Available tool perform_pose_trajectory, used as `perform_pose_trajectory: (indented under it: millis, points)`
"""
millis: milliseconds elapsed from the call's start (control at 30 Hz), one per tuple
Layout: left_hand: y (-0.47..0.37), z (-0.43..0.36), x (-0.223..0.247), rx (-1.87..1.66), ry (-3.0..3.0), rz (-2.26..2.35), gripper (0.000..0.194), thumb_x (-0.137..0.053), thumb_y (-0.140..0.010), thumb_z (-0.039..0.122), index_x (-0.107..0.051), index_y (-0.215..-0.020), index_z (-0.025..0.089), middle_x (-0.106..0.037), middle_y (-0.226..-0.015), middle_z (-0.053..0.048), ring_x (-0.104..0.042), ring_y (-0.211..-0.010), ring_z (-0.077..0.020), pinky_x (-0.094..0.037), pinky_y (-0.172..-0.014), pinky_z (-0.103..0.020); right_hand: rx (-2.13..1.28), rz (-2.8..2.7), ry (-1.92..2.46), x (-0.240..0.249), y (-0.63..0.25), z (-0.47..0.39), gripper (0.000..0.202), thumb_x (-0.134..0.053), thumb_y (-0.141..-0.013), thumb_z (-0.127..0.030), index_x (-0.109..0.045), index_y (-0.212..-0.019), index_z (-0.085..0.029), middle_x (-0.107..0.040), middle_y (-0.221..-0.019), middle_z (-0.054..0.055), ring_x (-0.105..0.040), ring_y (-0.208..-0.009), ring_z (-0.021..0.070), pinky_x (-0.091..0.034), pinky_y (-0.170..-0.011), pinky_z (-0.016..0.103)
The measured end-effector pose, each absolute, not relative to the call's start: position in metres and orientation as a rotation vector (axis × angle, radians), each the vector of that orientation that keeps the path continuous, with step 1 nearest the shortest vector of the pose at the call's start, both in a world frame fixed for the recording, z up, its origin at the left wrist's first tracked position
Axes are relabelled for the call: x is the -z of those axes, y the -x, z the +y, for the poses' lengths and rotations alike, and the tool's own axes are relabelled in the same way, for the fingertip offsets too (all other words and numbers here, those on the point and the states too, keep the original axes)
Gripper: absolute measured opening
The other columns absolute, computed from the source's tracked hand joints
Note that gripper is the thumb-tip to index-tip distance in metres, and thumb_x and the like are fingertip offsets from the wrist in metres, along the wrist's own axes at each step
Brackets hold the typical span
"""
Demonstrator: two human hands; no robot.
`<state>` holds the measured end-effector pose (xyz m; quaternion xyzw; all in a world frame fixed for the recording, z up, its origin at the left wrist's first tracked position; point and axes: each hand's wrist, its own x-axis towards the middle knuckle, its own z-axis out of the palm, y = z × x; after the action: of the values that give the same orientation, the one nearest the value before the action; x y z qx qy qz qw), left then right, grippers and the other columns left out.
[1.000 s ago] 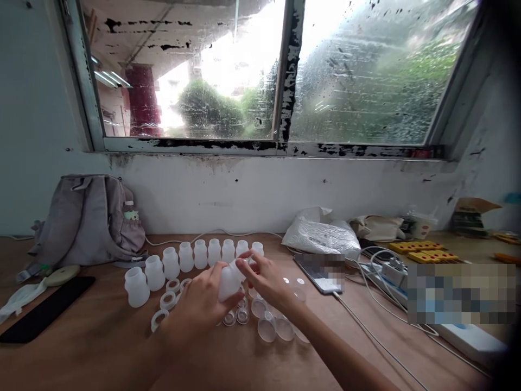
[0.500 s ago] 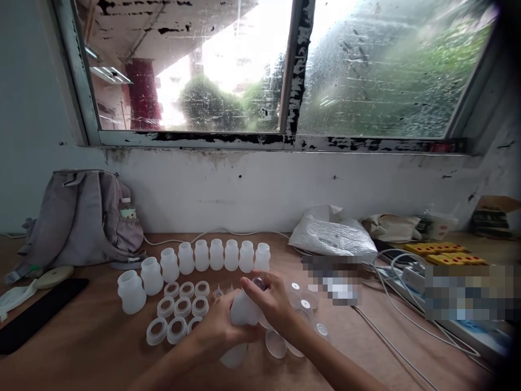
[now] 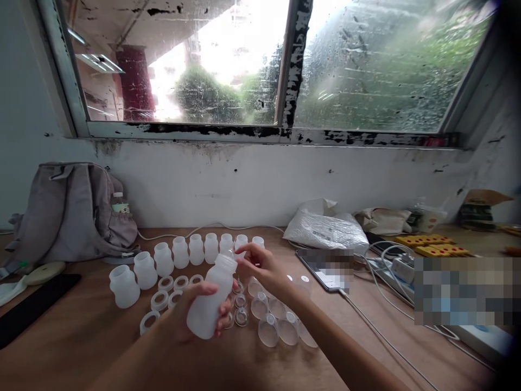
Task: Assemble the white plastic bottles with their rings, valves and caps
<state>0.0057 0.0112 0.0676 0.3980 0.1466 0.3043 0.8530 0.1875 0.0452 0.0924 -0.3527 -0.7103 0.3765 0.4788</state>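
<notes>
My left hand is wrapped round a frosted white baby bottle, which leans to the right. A clear nipple sits at its mouth. My right hand has its thumb and index finger at the bottle's neck, the other fingers curled. Past the hands, several open frosted bottles stand in a curved row. White collar rings lie to the left, partly behind my left arm. Clear nipples lie just right of the held bottle, and transparent domed caps are grouped beside my right forearm.
A grey backpack leans on the wall at left, near a black flat object. A silver padded bag, a phone on a cable and a power strip with tangled cords occupy the right. Yellow blocks lie behind.
The held bottle has moved left and turned so its body shows more fully. My right thumb has come off the bottle's top, and the fingers are now beside the neck. The view has shifted slightly.
</notes>
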Motion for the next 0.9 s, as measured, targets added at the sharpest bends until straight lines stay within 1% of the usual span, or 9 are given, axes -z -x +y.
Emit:
perform_pose_trajectory:
  millis: [67, 133, 233, 300, 467, 567, 667, 800, 900]
  points:
    - [-0.005, 0.009, -0.073, -0.625, -0.969, 0.400, 0.032, -0.052, -0.069, 0.032, -0.050, -0.096, 0.013, -0.053, -0.063, 0.000, -0.051, -0.049, -0.0109, -0.039, -0.045, -0.022, -1.062, -1.662, 0.836, -0.095, -0.188, 0.044, 0.030, -0.049, -0.078, -0.048, -0.051, -0.078, -0.018, -0.034, -0.053, -0.007, -0.030, -0.044, 0.0055, -0.023, -0.040, 0.019]
    - [-0.006, 0.007, -0.078, -0.616, -1.098, 0.498, 0.026, -0.053, -0.071, 0.030, -0.051, -0.091, 0.013, -0.055, -0.064, -0.001, -0.051, -0.050, -0.0115, -0.038, -0.045, -0.022, -1.173, -1.596, 0.809, -0.100, -0.188, 0.039, 0.031, -0.047, -0.080, -0.049, -0.047, -0.073, -0.018, -0.033, -0.051, -0.008, -0.029, -0.041, 0.0049, -0.021, -0.039, 0.019]
    - [-0.006, 0.006, -0.086, -0.572, -1.282, 0.631, 0.019, -0.058, -0.070, 0.028, -0.052, -0.081, 0.013, -0.055, -0.059, 0.000, -0.049, -0.046, -0.0103, -0.035, -0.043, -0.021, -1.209, -1.579, 0.780, -0.107, -0.187, 0.033, 0.031, -0.052, -0.077, -0.047, -0.045, -0.068, -0.018, -0.034, -0.048, -0.009, -0.029, -0.039, 0.0043, -0.023, -0.039, 0.019]
    - [-0.005, 0.006, -0.092, -0.527, -1.348, 0.691, 0.019, -0.060, -0.069, 0.028, -0.052, -0.080, 0.014, -0.056, -0.058, 0.001, -0.049, -0.045, -0.0097, -0.035, -0.043, -0.020, -1.200, -1.595, 0.765, -0.109, -0.187, 0.031, 0.030, -0.055, -0.075, -0.045, -0.045, -0.067, -0.018, -0.036, -0.048, -0.009, -0.031, -0.039, 0.0043, -0.024, -0.039, 0.019]
    - [-0.005, 0.004, -0.097, -0.553, -1.362, 0.736, 0.023, -0.055, -0.073, 0.029, -0.051, -0.092, 0.017, -0.056, -0.063, 0.003, -0.050, -0.051, -0.0097, -0.036, -0.047, -0.019, -1.136, -1.590, 0.759, -0.111, -0.188, 0.031, 0.029, -0.057, -0.074, -0.044, -0.051, -0.068, -0.016, -0.044, -0.049, -0.006, -0.040, -0.042, 0.0065, -0.032, -0.041, 0.021]
    - [-0.005, 0.004, -0.097, -0.581, -1.382, 0.732, 0.026, -0.054, -0.073, 0.031, -0.051, -0.095, 0.017, -0.054, -0.065, 0.004, -0.049, -0.052, -0.0088, -0.036, -0.047, -0.018, -1.063, -1.558, 0.761, -0.112, -0.189, 0.031, 0.026, -0.060, -0.072, -0.040, -0.056, -0.068, -0.015, -0.050, -0.054, -0.004, -0.047, -0.049, 0.0082, -0.038, -0.047, 0.022]
    - [0.002, 0.007, -0.103, -0.584, -1.443, 0.801, 0.035, -0.058, -0.071, 0.033, -0.050, -0.102, 0.018, -0.056, -0.070, 0.003, -0.052, -0.057, -0.0113, -0.039, -0.050, -0.020, -1.035, -1.529, 0.759, -0.111, -0.189, 0.032, 0.022, -0.063, -0.069, -0.037, -0.060, -0.071, -0.015, -0.055, -0.059, -0.001, -0.051, -0.055, 0.0103, -0.042, -0.054, 0.024]
    - [0.024, 0.007, -0.123, -0.557, -1.548, 0.869, 0.037, -0.058, -0.070, 0.028, -0.051, -0.106, 0.021, -0.058, -0.084, 0.002, -0.056, -0.080, -0.0165, -0.042, -0.062, -0.022, -0.935, -1.467, 0.769, -0.110, -0.193, 0.035, 0.018, -0.064, -0.069, -0.031, -0.063, -0.077, -0.016, -0.061, -0.069, 0.002, -0.055, -0.063, 0.0126, -0.045, -0.060, 0.027]
    - [0.042, 0.004, -0.137, -0.658, -1.459, 0.875, 0.039, -0.060, -0.068, 0.023, -0.052, -0.107, 0.022, -0.058, -0.082, 0.003, -0.057, -0.079, -0.0175, -0.042, -0.059, -0.021, -0.842, -1.546, 0.818, -0.110, -0.195, 0.035, 0.012, -0.062, -0.070, -0.026, -0.063, -0.079, -0.017, -0.061, -0.072, 0.002, -0.056, -0.064, 0.0129, -0.045, -0.060, 0.026]
